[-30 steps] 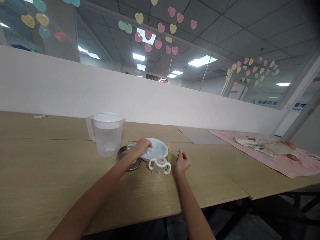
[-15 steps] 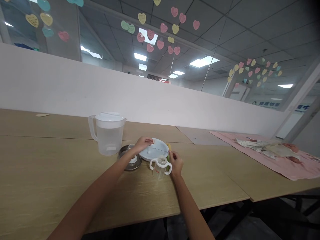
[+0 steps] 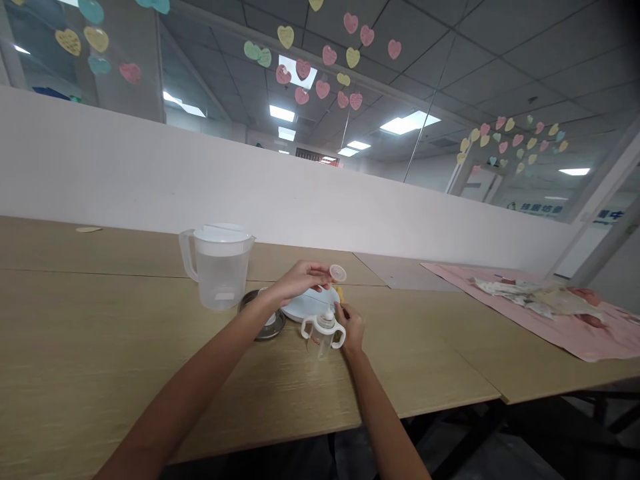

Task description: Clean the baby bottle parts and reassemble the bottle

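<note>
My left hand (image 3: 313, 275) is closed on a pale straw piece with a round translucent disc (image 3: 338, 273) at its top. Its thin tube hangs down, and the white ball (image 3: 329, 314) at its end is at the mouth of a clear baby bottle (image 3: 319, 341) with two white handles. The bottle stands upright on the table. My right hand (image 3: 351, 327) is closed just behind the bottle's right handle; what its fingers pinch is hidden. A white plate (image 3: 300, 311) lies behind the bottle, and something yellow (image 3: 341, 293) shows beside it.
Left of the bottle sits a metal bowl (image 3: 275, 331) with small white parts, partly behind my left forearm. A lidded clear pitcher (image 3: 223, 273) stands further left. A pink cloth (image 3: 545, 327) carries a clothed doll-like figure at the right. A white wall (image 3: 300, 207) backs the table.
My left hand has moved up and right from over the plate, carrying the straw piece above the bottle. The ball end is now at the bottle's mouth. My right hand has barely moved.
</note>
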`<state>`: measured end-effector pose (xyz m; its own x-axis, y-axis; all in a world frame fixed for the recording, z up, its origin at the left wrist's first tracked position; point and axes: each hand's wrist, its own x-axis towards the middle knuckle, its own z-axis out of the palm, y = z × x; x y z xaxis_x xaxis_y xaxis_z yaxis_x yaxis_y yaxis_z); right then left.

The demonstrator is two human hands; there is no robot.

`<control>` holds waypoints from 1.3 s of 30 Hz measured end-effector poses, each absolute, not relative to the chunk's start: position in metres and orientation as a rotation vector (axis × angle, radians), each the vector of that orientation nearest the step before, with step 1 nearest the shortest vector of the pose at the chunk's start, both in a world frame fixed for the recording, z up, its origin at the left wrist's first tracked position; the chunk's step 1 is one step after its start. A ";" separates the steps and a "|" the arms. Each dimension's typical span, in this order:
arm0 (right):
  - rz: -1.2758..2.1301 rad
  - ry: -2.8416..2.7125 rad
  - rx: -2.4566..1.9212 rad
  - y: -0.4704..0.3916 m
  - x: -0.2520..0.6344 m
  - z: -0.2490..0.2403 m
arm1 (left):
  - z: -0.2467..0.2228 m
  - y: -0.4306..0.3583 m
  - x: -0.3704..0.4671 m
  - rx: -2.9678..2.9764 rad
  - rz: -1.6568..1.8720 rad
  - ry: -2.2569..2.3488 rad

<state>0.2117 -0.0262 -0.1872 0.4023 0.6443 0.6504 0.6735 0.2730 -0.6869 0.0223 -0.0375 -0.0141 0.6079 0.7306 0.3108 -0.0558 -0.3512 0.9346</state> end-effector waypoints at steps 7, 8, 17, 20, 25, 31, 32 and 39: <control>0.007 -1.270 -1.427 -0.026 0.212 -0.188 | -0.019 -0.043 0.026 1.873 0.765 0.587; 0.014 -1.265 -1.433 -0.026 0.212 -0.188 | -0.018 -0.043 0.025 1.880 0.771 0.583; -0.018 -1.248 -1.441 -0.027 0.210 -0.186 | -0.015 -0.040 0.023 1.862 0.860 0.540; -0.014 -1.255 -1.441 -0.028 0.210 -0.185 | -0.014 -0.041 0.024 1.851 0.920 0.561; -0.014 -1.264 -1.434 -0.027 0.210 -0.185 | -0.019 -0.038 0.027 1.822 0.903 0.535; -0.036 -1.258 -1.448 -0.028 0.209 -0.186 | -0.030 -0.025 0.023 1.987 0.651 0.565; -0.039 -1.254 -1.455 -0.028 0.209 -0.185 | -0.031 -0.023 0.022 2.054 0.607 0.570; -0.015 -1.257 -1.455 -0.031 0.208 -0.183 | -0.034 -0.030 0.022 2.664 0.569 0.997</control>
<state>0.2080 -0.0311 -0.1826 0.4256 0.6580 0.6212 0.6723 0.2296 -0.7038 0.0223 -0.0302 -0.0344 0.6913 0.6690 0.2731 0.5757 -0.7383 0.3515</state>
